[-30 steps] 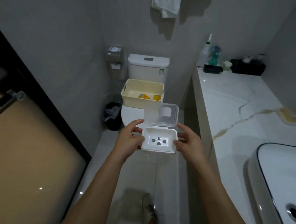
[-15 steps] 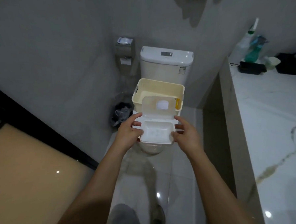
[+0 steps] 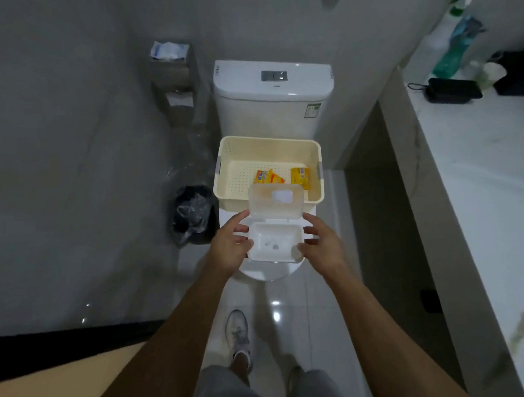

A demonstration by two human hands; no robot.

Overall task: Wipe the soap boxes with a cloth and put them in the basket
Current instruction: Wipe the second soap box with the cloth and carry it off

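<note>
A white soap box (image 3: 273,243) with its clear lid flipped up is held in front of me, just short of the cream basket (image 3: 229,166). My left hand (image 3: 229,246) grips the box's left side, thumb on the rim. My right hand (image 3: 320,247) holds its right side, fingers partly spread. The basket sits on the closed toilet lid and contains two yellow packets (image 3: 281,176). No cloth is in view.
The toilet tank (image 3: 272,98) stands behind the basket. A black bin with a plastic liner (image 3: 193,214) is on the floor to the left. A marble counter (image 3: 483,185) with bottles and a black box runs along the right. My shoe (image 3: 238,333) is on the tiled floor.
I have stepped closer to the toilet, and the open soap box has moved forward, close to the basket's near rim. Both hands keep their hold on its sides.
</note>
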